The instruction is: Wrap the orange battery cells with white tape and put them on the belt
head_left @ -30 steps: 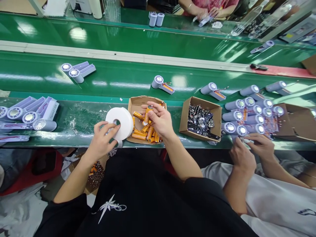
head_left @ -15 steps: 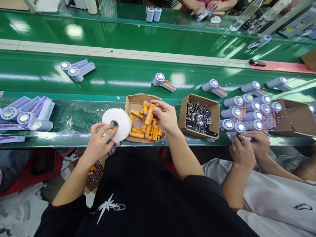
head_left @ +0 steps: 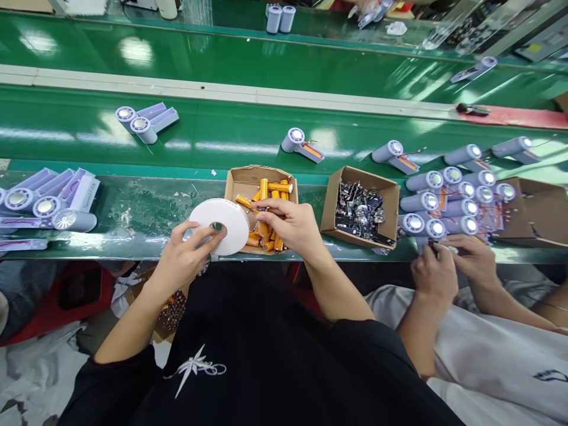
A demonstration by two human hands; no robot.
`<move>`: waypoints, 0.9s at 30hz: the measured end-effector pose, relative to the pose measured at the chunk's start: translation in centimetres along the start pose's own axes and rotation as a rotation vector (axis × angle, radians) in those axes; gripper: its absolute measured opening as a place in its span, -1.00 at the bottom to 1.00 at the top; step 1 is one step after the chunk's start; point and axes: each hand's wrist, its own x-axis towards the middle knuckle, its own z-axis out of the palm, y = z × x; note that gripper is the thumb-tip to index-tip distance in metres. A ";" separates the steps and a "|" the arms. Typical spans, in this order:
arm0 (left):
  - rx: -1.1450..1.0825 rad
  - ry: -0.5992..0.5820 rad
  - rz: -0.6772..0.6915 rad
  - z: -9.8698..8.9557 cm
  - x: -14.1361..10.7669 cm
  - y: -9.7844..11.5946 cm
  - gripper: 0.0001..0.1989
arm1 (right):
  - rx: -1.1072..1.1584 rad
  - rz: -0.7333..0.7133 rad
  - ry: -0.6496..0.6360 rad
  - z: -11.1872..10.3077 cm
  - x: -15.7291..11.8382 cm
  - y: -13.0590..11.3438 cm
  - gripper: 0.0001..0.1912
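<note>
My left hand (head_left: 189, 251) is closed on a roll of white tape (head_left: 233, 216), with fingertips at its central hole. The roll stands tilted at the left side of a cardboard box (head_left: 237, 176) and covers part of it. Several orange cylindrical batteries (head_left: 280, 187) lie loose in that box. Over the box, my right hand (head_left: 295, 228) pinches at the wired end of an orange battery (head_left: 244, 201). The fingers partly hide the wires, so the exact grip is hard to see.
A second cardboard box (head_left: 326, 207) holds small circuit boards. Lilac handheld fans (head_left: 461, 207) crowd the right, near a co-worker's hands (head_left: 437, 269). More fans (head_left: 66, 201) lie at left. Others rest on the green conveyor belt (head_left: 231, 127).
My right hand has lowered and shifted slightly left; the upright battery at its fingertips has changed position. My left hand has moved right with the tape roll, which now shows a flatter face.
</note>
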 end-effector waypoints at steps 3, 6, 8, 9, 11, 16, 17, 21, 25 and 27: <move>0.036 -0.015 0.027 -0.2 0.3 0.2 -0.49 | -0.020 -0.060 -0.018 0.0 0.1 0.1 -0.84; 0.052 -0.017 0.061 -0.5 0.6 0.3 -0.49 | -0.036 -0.092 -0.047 0.1 0.2 0.3 -0.80; 0.049 -0.025 0.078 -0.6 0.7 0.2 -0.48 | -0.048 -0.108 -0.077 0.1 0.3 0.5 -0.80; 0.045 -0.034 0.086 -0.7 0.8 0.1 -0.47 | -0.048 -0.118 -0.098 0.1 0.3 0.6 -0.79; 0.043 -0.052 0.115 -0.8 1.1 -0.2 -0.46 | -0.032 -0.131 -0.145 0.1 0.4 1.0 -0.79; 0.052 -0.011 0.165 -0.9 2.3 0.0 -0.55 | 0.068 -0.044 0.019 0.1 1.2 1.5 -0.82; 0.043 0.000 0.157 -0.8 2.5 0.3 -0.57 | 0.090 -0.017 0.111 0.1 1.4 1.6 -0.80; 0.007 0.035 0.093 -0.2 3.0 1.4 -0.50 | 0.228 0.045 0.461 0.6 2.1 2.0 -0.64; -0.028 0.117 0.050 0.3 3.1 2.3 -0.53 | 0.417 0.101 0.668 2.6 1.8 2.4 -0.47; -0.056 0.147 0.045 0.6 3.1 2.8 -0.56 | 0.497 0.171 0.734 3.9 1.2 2.3 -0.40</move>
